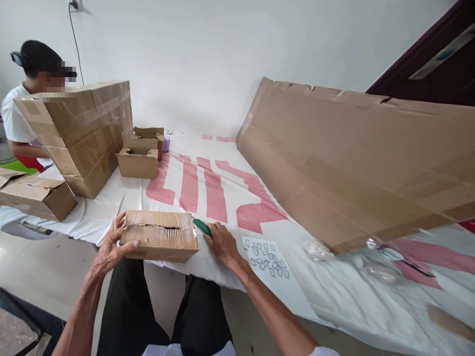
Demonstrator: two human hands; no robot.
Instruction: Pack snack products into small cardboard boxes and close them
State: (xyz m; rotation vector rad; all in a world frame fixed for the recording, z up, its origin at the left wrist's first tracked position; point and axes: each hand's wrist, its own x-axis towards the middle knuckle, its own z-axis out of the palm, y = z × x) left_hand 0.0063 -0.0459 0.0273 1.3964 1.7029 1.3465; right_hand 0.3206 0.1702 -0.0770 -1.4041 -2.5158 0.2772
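A small cardboard box (160,248) sits at the table's front edge, before my knees. Its taped top has a ragged tear along the middle seam. My left hand (116,245) grips the box's left end, thumb over the front top edge and fingers along the far side. Closed around a green utility knife (202,227), my right hand (223,243) rests just right of the box. The knife points at the box's upper right corner; whether its tip touches there I cannot tell.
Taped boxes (83,123) are stacked at left, with another box (40,195) before them and open boxes (138,163) beside them. A person (22,109) sits behind the stack. A large cardboard sheet (356,163) leans at right. Paper (274,282) with small pieces lies nearby.
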